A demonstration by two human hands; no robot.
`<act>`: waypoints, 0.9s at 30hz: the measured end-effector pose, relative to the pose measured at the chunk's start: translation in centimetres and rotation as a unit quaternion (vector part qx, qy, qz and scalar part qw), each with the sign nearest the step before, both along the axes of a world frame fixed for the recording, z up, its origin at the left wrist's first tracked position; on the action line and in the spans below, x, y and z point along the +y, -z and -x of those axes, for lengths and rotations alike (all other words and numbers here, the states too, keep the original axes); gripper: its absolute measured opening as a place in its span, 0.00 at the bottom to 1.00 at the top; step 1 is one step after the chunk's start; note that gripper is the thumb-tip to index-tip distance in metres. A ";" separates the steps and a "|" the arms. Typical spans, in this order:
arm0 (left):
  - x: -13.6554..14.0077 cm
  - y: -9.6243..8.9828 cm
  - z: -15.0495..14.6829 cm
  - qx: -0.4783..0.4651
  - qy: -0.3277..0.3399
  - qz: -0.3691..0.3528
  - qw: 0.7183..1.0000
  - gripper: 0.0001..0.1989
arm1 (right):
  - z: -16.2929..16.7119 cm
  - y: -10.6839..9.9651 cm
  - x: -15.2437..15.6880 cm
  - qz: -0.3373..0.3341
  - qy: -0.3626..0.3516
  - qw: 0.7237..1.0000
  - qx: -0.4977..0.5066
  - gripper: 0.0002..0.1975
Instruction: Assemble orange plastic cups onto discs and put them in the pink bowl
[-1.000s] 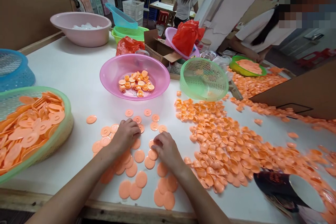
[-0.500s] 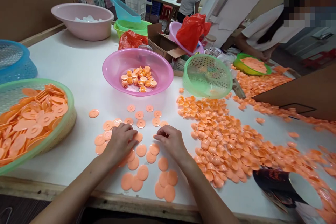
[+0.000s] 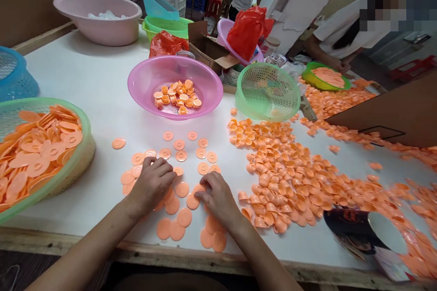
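Flat round orange plastic discs, each with a small ring at its centre, lie loose on the white tabletop around both my hands. My left hand rests low over a cluster of them, fingers curled and pressed together; what is under its fingertips is hidden. One orange disc shows just past those fingertips. With thumb and fingers pinched, my right hand is at the edge of an orange disc in an overlapping pair. Small orange cups are heaped to the right of this hand.
A pink basin holding several orange cups stands ahead. Left is a green basket full of discs; a green strainer stands at right. A black-and-white package lies near the front right. A co-worker's hands are beyond.
My right hand has set a disc down among the upper ones and moved down and left to the overlapping pair. My left hand stays nearly in place. The view has shifted slightly.
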State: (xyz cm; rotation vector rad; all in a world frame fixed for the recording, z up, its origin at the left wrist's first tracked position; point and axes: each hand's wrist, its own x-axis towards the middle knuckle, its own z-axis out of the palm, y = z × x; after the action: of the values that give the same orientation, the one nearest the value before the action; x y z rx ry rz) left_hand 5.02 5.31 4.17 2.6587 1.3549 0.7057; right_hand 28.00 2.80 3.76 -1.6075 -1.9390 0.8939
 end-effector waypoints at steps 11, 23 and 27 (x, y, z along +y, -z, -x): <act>-1.9 0.6 -2.1 0.074 0.034 0.078 0.994 0.06 | -1.9 -0.3 -2.3 -0.145 -0.028 0.985 -0.084 0.05; 0.1 0.1 -2.8 0.018 -0.050 0.100 0.994 0.15 | -0.5 -0.2 -2.6 -0.149 -0.055 0.984 -0.078 0.10; -1.3 0.0 -2.1 0.025 -0.059 0.119 0.991 0.08 | -2.5 -0.3 -4.0 -0.128 -0.035 0.985 -0.112 0.08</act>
State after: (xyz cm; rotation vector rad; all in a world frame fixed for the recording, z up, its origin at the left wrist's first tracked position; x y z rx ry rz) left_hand 7.15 3.99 4.13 2.4420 1.5139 0.4549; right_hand 30.47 -1.23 4.02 -1.5488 -2.1741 0.4809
